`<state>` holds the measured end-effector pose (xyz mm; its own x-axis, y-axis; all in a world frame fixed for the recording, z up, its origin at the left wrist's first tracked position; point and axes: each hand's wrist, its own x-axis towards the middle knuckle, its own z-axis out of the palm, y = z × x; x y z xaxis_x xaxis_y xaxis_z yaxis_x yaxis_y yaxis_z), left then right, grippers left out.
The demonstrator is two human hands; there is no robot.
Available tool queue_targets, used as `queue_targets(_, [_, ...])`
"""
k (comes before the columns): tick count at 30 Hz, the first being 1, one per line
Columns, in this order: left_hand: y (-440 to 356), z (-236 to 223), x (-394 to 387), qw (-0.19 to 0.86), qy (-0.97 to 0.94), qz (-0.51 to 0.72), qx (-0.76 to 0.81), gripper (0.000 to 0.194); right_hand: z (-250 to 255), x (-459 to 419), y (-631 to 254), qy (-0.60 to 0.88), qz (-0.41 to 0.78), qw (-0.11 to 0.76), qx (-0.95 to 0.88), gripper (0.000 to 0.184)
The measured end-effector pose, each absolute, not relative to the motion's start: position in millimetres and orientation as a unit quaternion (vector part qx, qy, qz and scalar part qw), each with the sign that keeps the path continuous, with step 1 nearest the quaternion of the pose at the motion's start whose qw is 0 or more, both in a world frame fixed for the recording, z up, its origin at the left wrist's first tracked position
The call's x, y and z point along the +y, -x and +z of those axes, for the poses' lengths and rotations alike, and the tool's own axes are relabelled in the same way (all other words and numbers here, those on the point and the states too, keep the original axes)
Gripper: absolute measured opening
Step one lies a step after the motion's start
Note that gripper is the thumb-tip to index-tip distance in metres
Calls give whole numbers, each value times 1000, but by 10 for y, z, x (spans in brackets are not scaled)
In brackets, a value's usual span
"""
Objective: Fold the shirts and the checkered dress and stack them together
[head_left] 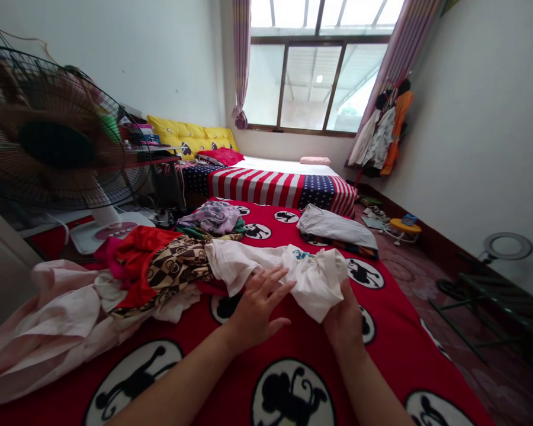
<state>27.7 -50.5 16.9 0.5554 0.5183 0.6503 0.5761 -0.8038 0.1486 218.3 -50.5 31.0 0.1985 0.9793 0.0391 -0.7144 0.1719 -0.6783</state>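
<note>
A white garment with a small teal print [313, 278], perhaps a T-shirt, lies bunched across the red blanket [222, 367] with its black monkey pattern. My right hand [346, 313] grips the garment's right end, thumb along its edge and the other fingers hidden under the cloth. Over its middle, my left hand [264, 305] reaches with fingers stretched out and holds nothing. Left of the white garment is a heap with a brown checkered cloth [177, 260], a red cloth [137, 254] and a pale pink garment [57, 319].
Farther back are a crumpled lilac cloth [215, 218] and a folded grey garment [335, 228]. A large fan [57, 142] stands at the left. Beyond is a bed with a striped cover [262, 184]. On the right floor stand a yellow stool [404, 226] and a dark folding chair [501, 305].
</note>
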Motion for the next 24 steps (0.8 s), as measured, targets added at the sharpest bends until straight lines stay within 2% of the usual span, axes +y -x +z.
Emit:
queue_targets(3, [-263,117,-481,5,872,-384,-304,73,326,-597,-1990,227,602,694,-322,51])
queue_targets(5, [-243,93,-458,-52,850,-429,-302,62,292,-638,-1887,225,600,672,-372,58])
queue_targets(8, [-212,103,-429,-199,766,-506,-343,38,196,-645,-1809,283,554,650,-436,76])
queue_targets(9, [-203,117,-420,-246,724,-528,-370,31,163,-634,-1812,314,523,645,-461,75])
queue_targets(12, [-174,165,-376,-338,593,-589,-433,28,96,-573,-1917,410,403,627,-525,48])
queue_targets(14, [-144,192,-323,-381,512,-636,-433,31,93,-520,-2055,452,366,647,-493,34])
queue_targets(18, [-64,243,-206,-461,379,-705,-382,38,193,-429,-2378,430,464,719,-287,35])
queue_targets(21, [-29,285,-185,-509,356,-695,-361,43,310,-410,-2534,392,582,672,-239,28])
queue_targets(24, [-16,327,-231,-535,383,-667,-349,45,382,-424,-2568,378,629,642,-222,22])
